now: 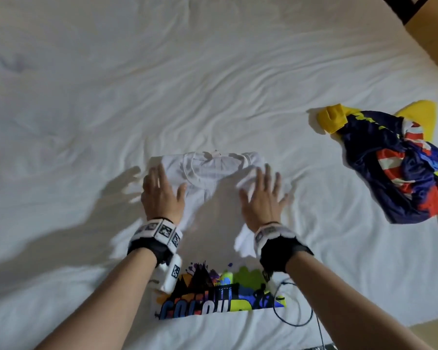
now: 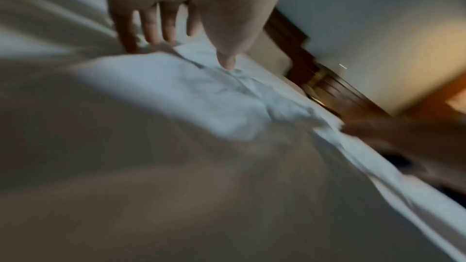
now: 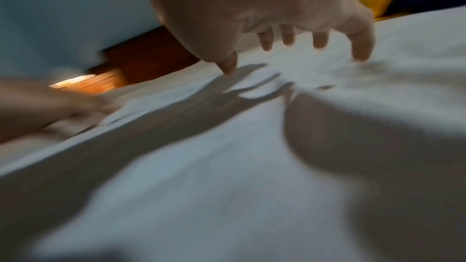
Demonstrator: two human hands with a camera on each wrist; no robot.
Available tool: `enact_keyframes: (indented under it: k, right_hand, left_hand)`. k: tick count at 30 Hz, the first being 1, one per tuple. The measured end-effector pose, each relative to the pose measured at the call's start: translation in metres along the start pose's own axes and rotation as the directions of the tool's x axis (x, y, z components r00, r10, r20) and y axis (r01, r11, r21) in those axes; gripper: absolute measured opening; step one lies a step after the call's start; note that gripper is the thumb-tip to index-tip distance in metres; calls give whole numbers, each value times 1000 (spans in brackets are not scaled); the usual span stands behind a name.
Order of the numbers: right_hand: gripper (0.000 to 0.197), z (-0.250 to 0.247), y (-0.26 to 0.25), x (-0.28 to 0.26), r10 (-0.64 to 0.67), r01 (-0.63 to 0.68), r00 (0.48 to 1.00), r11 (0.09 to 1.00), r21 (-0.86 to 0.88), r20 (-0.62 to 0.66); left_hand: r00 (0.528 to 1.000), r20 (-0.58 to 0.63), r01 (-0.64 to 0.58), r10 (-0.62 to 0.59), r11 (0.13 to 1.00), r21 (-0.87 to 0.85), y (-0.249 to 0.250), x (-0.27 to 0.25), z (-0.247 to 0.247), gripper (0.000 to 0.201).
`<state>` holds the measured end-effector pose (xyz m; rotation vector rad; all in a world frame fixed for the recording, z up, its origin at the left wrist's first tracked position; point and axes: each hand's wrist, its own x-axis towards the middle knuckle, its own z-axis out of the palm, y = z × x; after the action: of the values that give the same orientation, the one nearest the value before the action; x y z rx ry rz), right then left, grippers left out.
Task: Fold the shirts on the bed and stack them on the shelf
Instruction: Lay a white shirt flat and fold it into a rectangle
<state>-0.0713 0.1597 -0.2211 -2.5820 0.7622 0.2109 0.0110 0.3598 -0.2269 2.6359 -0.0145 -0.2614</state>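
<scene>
A white T-shirt [image 1: 213, 173] lies on the bed with its sides folded in and its collar pointing away from me; a colourful print [image 1: 213, 294] shows at its near end. My left hand [image 1: 162, 193] lies flat with straight fingers on the shirt's left shoulder. My right hand [image 1: 261, 195] is spread just above or on its right shoulder. In the left wrist view the left fingers [image 2: 151, 27] and thumb touch the white cloth [image 2: 201, 97]. The right wrist view shows the right fingers [image 3: 317, 41] spread a little above the cloth [image 3: 252, 127], thumb tip touching.
A crumpled pile of navy, red and yellow shirts [image 1: 395, 160] lies on the bed to the right. The white sheet [image 1: 111, 84] stretches away on the left and far side. The bed's right edge and a dark wooden piece [image 1: 410, 6] are at upper right.
</scene>
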Motion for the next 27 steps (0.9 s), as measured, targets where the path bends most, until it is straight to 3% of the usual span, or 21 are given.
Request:
enact_keyframes:
  k: [2,3,4,6,8,10,11,13,15,16,18,21,22,24,27]
  right_hand:
    - [70,18,-6,-39,-287,313,931,946,-85,227]
    - [70,25,2,-52,-314,364,896,924,-114,315]
    - [71,28,16,-56,-272,333,899,934,-133,343]
    - [74,24,49,-50,-38,96,949,980,-173,312]
    - [76,10,72,-45,188,-139,940,973,-185,285]
    - [78,1,71,-53,246,-216,937,966,-143,249]
    - [78,2,63,-63,211,-187,950,975,-120,232]
    - [78,12,39,-96,11,14,967,995,-96,255]
    - [78,29,28,-131,-186,225,930,970,-88,318]
    - [78,36,32,-143,-208,250,924,964,-93,321]
    - [80,41,54,-146,-65,92,968,990,-104,241]
    - [92,28,76,-130,189,-186,976,982,-31,110]
    - [94,22,75,-125,197,-198,977,980,8,76]
    - [85,14,66,-116,166,-168,986,980,107,27]
    - [78,6,53,-100,202,-217,976,918,332,82]
  left_hand:
    - [969,197,-181,152,973,139,3,-29,14,70]
    - [939,288,-251,190,949,191,-1,-43,21,68]
    - [917,351,-281,188,930,236,-10,-53,25,66]
    - [925,374,-182,60,937,298,-33,-57,23,64]
    - [945,303,16,-125,941,338,-52,-57,9,68]
    - [955,234,101,-183,942,321,-56,-66,-2,70]
    - [964,227,69,-140,954,291,-51,-76,-4,69]
    - [965,260,-87,24,969,233,-33,-105,6,65]
    - [925,342,-250,168,945,212,-23,-139,19,63]
    - [910,372,-281,181,930,235,-26,-151,23,64]
    - [925,369,-200,92,943,264,-45,-159,25,71]
    - [962,220,130,-161,980,152,-63,-146,5,75]
    - [954,207,202,-216,976,85,-61,-140,-2,74]
    - [959,169,236,-229,971,-28,-49,-128,-16,78]
    - [958,185,242,-217,962,-126,-45,-110,-27,86]
